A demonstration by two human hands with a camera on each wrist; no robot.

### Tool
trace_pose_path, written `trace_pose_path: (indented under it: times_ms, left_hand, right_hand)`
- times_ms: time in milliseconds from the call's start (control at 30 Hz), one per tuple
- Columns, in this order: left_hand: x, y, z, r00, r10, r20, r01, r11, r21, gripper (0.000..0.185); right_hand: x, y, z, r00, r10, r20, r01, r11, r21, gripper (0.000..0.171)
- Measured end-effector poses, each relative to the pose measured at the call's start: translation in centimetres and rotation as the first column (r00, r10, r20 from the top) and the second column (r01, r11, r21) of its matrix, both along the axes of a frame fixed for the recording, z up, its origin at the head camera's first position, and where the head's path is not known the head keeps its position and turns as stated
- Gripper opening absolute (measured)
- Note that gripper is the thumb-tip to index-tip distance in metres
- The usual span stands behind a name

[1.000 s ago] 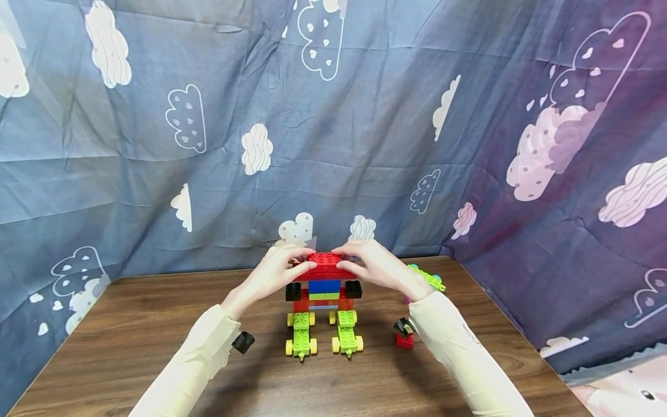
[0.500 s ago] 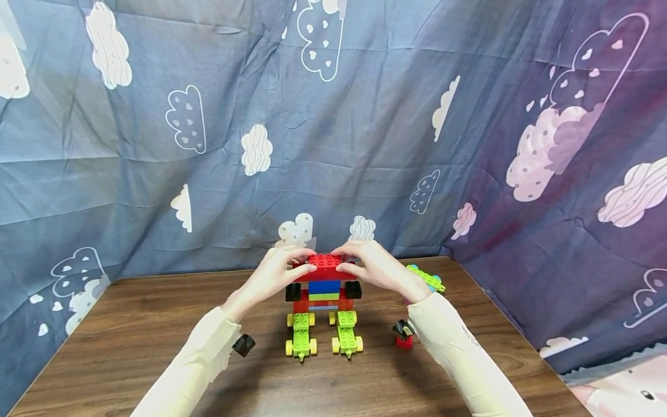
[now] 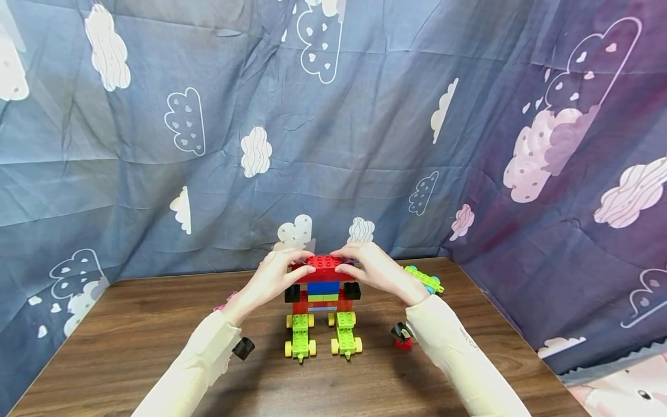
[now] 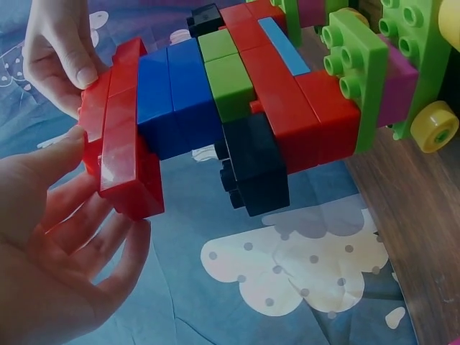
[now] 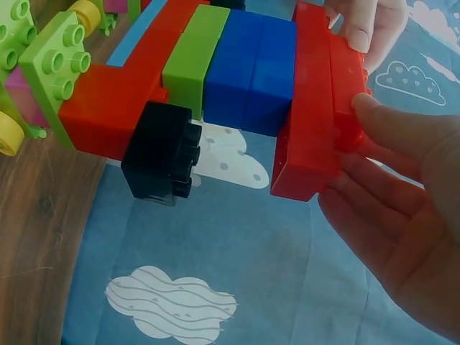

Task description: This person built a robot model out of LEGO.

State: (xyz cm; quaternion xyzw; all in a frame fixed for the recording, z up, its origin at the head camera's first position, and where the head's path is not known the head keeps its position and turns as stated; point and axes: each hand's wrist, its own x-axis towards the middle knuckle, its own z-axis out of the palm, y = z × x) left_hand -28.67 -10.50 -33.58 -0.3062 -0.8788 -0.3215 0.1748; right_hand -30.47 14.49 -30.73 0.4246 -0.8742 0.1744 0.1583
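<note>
A toy figure of building bricks stands on the table, with a red top brick (image 3: 323,263) over a longer red brick (image 4: 121,158). From the left, my left hand (image 3: 276,277) grips the top brick between thumb and fingers. Opposite it, my right hand (image 3: 372,272) grips the same brick's other end. Below come blue bricks (image 3: 323,288), lime bricks (image 5: 192,61) and red bricks (image 4: 287,108). Black bricks (image 4: 255,162) stick out at both sides. Two lime wheeled bases (image 3: 300,339) with yellow wheels (image 4: 434,126) form the feet.
On the wooden table (image 3: 156,324), a black piece (image 3: 243,348) lies by the left sleeve. A red brick with a black part (image 3: 402,336) sits near the right sleeve. Behind the right forearm is a lime piece with blue wheels (image 3: 426,280). A cloud-print cloth (image 3: 333,145) hangs behind.
Both hands keep their grip on the red top brick, nearly still. The head view shifts slightly, and a pink piece now shows beside the left wrist.
</note>
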Motion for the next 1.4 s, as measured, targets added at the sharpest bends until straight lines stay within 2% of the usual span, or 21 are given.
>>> trace_pose_path:
  times_ms: [333, 600, 1400]
  left_hand:
    - [0.19, -0.02, -0.07, 1.000, 0.014, 0.000, -0.014, 1.000, 0.009, 0.034]
    - [0.16, -0.06, -0.25, 1.000, 0.018, 0.002, -0.018, 1.000, 0.021, 0.035]
    - [-0.38, -0.19, -0.21, 0.998, -0.055, 0.026, 0.054, 0.998, 0.036, 0.033]
  right_hand:
    - [-0.01, -0.02, -0.36, 1.000, -0.002, -0.028, 0.002, 1.000, -0.024, 0.034]
    - [-0.24, 0.16, -0.43, 0.999, 0.000, 0.038, 0.002, 0.998, -0.061, 0.032]
    - [-0.07, 0.15, -0.16, 0.998, -0.016, 0.062, 0.017, 0.999, -0.026, 0.033]
